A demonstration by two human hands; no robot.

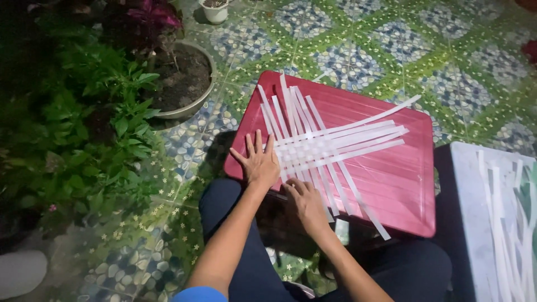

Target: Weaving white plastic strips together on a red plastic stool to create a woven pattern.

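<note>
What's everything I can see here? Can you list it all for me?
woven strips: about a dozen, white, crossed on the red board
board: one, red, on the person's lap
spare strips: several, white, on the pale surface at right
pale surface: one, whitish, right edge
large pot: one, grey, filled with soil, upper left
small pot: one, white, top
plants: many, green, left side
floor tiles: many, green and blue patterned
left hand: flat on the strips, fingers spread
right hand: touching strip ends at the board's near edge
</note>
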